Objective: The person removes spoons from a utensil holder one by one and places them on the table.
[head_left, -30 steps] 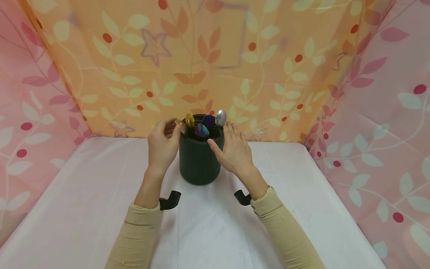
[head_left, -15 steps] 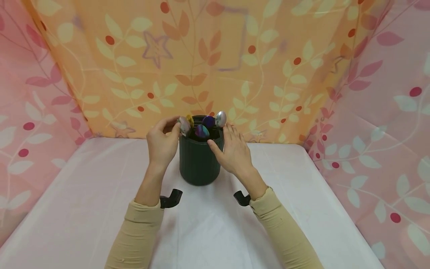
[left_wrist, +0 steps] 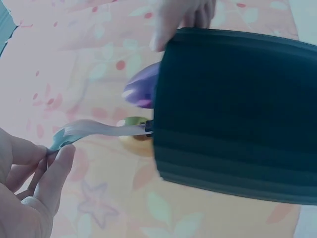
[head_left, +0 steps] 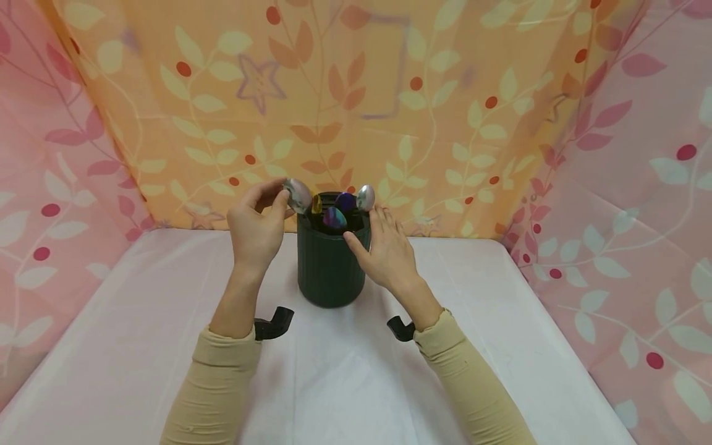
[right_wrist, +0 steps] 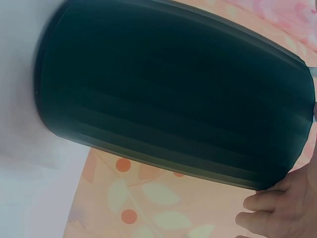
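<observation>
A dark green ribbed container [head_left: 330,269] stands upright on the table, several spoons in it with their bowls up. My left hand [head_left: 256,228] pinches the bowl of a silver spoon [head_left: 298,196] between thumb and fingers at the left rim. Its handle [left_wrist: 114,130] runs to the container's mouth in the left wrist view. My right hand [head_left: 389,250] rests against the container's right side, fingers fairly straight, thumb at the front rim. Near it is another silver spoon [head_left: 365,196]. Between the hands show a gold spoon [head_left: 316,204], a blue-purple spoon [head_left: 335,217] and a purple spoon [head_left: 345,200].
A white cloth [head_left: 345,383] covers the table. Behind it hangs an orange leaf-patterned curtain [head_left: 378,148], with pink patterned curtains at both sides. Black angled pieces [head_left: 275,324] sit at both wrists.
My left hand has drawn the silver spoon up and to the left, its bowl now further out over the rim. The right hand and the container have stayed in place.
</observation>
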`<state>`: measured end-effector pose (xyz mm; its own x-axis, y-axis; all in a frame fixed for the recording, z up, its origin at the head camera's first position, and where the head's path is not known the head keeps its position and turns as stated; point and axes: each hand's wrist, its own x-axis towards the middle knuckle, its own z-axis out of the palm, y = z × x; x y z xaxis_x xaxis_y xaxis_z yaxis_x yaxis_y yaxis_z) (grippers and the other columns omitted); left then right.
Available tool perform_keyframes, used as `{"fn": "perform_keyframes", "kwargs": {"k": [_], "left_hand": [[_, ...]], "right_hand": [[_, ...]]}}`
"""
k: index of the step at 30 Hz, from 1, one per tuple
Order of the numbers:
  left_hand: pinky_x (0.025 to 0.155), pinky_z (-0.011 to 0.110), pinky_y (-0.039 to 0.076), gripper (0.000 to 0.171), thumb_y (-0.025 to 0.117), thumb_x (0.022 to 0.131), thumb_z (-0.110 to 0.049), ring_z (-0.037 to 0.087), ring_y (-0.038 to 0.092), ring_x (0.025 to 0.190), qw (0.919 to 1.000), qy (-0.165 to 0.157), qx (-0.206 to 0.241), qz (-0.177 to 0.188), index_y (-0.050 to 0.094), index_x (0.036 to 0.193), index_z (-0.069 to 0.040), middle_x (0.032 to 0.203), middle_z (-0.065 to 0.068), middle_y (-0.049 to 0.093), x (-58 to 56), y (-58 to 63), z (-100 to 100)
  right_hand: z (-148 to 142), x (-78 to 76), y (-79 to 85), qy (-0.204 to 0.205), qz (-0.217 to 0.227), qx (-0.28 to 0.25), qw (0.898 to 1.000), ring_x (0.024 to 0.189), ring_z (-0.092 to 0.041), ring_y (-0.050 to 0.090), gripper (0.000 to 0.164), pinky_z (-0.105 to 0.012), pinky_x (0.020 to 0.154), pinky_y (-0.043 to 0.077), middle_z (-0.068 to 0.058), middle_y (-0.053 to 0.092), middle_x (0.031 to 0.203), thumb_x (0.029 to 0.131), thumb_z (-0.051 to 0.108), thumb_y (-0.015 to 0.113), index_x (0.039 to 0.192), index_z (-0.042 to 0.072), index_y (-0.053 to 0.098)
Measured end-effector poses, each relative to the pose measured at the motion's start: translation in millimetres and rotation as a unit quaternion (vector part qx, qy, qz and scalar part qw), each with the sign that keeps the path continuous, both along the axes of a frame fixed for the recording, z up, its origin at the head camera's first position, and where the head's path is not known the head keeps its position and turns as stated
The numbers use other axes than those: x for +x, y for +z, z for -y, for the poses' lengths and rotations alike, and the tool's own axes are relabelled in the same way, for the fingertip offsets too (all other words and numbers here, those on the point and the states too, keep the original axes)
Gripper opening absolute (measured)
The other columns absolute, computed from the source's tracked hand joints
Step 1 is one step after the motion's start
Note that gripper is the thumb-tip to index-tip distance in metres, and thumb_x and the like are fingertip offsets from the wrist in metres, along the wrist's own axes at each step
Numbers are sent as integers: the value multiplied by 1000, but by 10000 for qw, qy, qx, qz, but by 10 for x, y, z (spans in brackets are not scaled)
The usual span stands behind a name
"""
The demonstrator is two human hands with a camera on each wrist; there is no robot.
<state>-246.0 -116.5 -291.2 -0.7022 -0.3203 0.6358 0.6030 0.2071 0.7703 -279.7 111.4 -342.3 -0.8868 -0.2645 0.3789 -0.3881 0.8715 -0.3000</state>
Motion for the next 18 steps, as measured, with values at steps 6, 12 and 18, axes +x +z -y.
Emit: {"fn": "perform_keyframes", "kwargs": {"k": [6,12,18], "left_hand": [[73,22,62,24,68,97,6,22,68,94,9995,-114,235,-182,73,121,6,107,16,70,62,130,98],[73,25,63,23,69,96,6,18,69,89,9972,-92,557,-487,74,118,6,107,14,73,145,236,192],[73,27,63,23,70,93,10,19,69,85,9881,-319,1277,-797,75,115,6,102,15,71,253,350,284]], "right_hand": [[-4,-6,0,-33,18,-24,10000,159,-31,18,95,-52,129,13,-17,26,170,102,73,30,164,1,24],[-5,-5,-2,-45,83,-7,10000,159,-30,16,95,-51,130,12,-15,24,171,102,73,31,165,2,22],[0,1,-2,-30,123,-13,9999,160,-29,15,95,-50,130,11,-14,23,171,102,73,31,165,2,22]]}}
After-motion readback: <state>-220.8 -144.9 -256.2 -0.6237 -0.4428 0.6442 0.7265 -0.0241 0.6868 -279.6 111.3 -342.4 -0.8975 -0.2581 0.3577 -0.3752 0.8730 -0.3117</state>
